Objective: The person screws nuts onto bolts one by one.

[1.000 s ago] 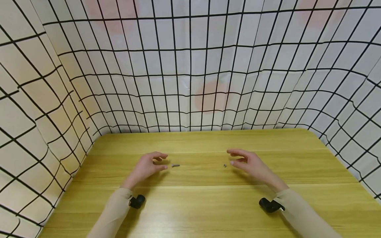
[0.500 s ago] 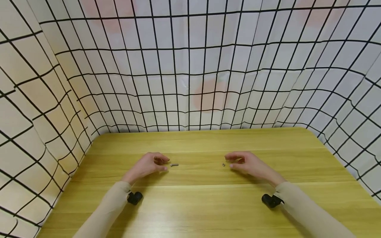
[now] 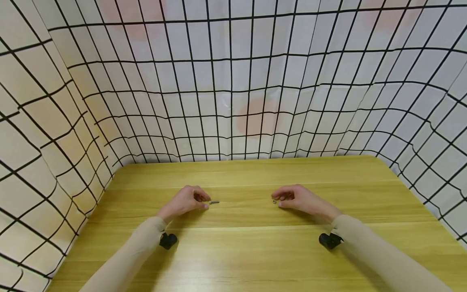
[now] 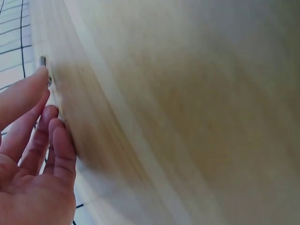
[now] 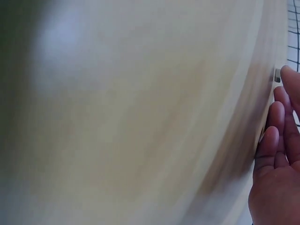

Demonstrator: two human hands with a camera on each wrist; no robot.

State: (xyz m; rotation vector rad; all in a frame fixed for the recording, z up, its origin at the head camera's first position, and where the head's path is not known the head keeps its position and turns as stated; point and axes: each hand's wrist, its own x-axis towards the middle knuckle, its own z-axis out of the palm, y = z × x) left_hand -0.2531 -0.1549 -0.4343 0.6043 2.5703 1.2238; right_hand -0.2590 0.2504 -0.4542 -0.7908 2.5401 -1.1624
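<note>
A small metal bolt (image 3: 214,202) lies on the wooden table left of centre, its head toward my left hand (image 3: 185,201). That hand's thumb and index finger reach to either side of the bolt head, with a gap between the tips. In the left wrist view the thumb partly hides the bolt (image 4: 43,61). Right of centre a small metal nut (image 3: 274,201) rests on the table. My right hand (image 3: 300,199) has its index fingertip just beyond the nut and its thumb just to the near side. The nut (image 5: 277,75) shows beside the thumb in the right wrist view.
The wooden table (image 3: 233,251) stretches out beneath both hands. White sheeting with a black grid (image 3: 233,81) stands behind it and along both sides. A black wrist camera (image 3: 168,241) sits on the left wrist and another black camera (image 3: 330,241) on the right.
Both hands have moved inward: the left fingertips toward the bolt head, the right toward the nut. The thumb and index gaps have narrowed. Bolt and nut stay in place on the table.
</note>
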